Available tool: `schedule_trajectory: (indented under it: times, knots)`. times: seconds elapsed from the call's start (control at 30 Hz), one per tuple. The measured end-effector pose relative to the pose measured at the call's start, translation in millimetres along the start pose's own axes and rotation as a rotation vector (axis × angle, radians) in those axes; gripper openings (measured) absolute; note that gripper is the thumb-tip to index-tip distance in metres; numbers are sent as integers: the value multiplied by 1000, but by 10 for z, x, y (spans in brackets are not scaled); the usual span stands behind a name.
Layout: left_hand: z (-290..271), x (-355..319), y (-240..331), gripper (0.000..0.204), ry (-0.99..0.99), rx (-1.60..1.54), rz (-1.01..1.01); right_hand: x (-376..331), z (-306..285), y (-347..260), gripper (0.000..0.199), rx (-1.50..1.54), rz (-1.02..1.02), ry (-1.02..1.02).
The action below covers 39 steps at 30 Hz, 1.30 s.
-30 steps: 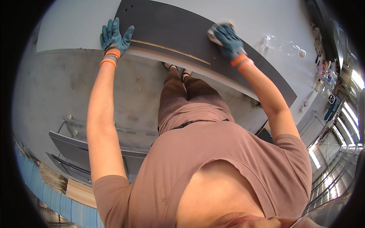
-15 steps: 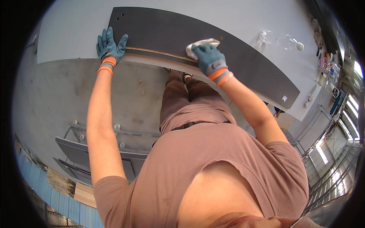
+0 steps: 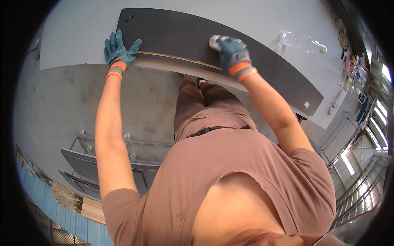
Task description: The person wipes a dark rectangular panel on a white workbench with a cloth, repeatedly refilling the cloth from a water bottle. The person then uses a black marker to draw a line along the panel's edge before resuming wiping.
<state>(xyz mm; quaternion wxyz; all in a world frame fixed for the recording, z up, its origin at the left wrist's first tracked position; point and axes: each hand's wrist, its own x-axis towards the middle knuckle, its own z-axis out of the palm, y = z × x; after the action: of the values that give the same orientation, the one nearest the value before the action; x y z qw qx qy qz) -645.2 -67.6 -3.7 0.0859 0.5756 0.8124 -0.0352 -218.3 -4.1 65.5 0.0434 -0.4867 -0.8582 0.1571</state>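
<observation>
Dark grey laminate is the surface under both hands: a long board panel [image 3: 230, 45] lying flat on a pale grey worktable [image 3: 82, 37], its raw wood-coloured near edge facing the person. The right hand [image 3: 232, 55], in a blue-grey glove with orange cuff bands, has travelled leftward along that panel over the past second, from close to its right end to about its middle, and it stays closed over a small whitish pad [image 3: 215, 40], probably a cloth or sanding block, though the fisheye blurs it too much to be sure. That shift suggests, as a judgement, that the stroke is sweeping the panel's face from right to left, with the stretch left of the pad yet to be covered. The left hand [image 3: 119, 51], gloved alike, remains spread flat and empty on the panel's left end, fingers apart, pinning it at the near edge; the two hands are well apart. Beyond the panel's far edge the worktable offers bare room, save for a clear plastic bottle [image 3: 301, 42] lying near the panel's right part. Nearer than the panel is concrete floor, with a metal-framed trolley [image 3: 106, 143] and stacked dark boards [image 3: 102, 168] well to the person's lower left.
</observation>
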Motion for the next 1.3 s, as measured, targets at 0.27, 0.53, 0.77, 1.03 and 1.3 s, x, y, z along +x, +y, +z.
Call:
schedule_trajectory:
  times: [0.27,0.53,0.77,1.03,1.3]
  knots:
    - [56,24,-20,118,-3,30,-25,185,205,11,24,-37,-80,182]
    - [-42,70,43,117,-74,63,-28,128,273,-713,17,159,135,-54]
    - [-47,34,-12,118,-104,84,-50,-777,-408,1014,20,224,870,141]
    - [44,79,-70,119,-17,-11,12,-1095,177,596,18,198,768,250]
    - [44,107,-97,119,-69,-39,23,-758,555,-621,34,257,471,99]
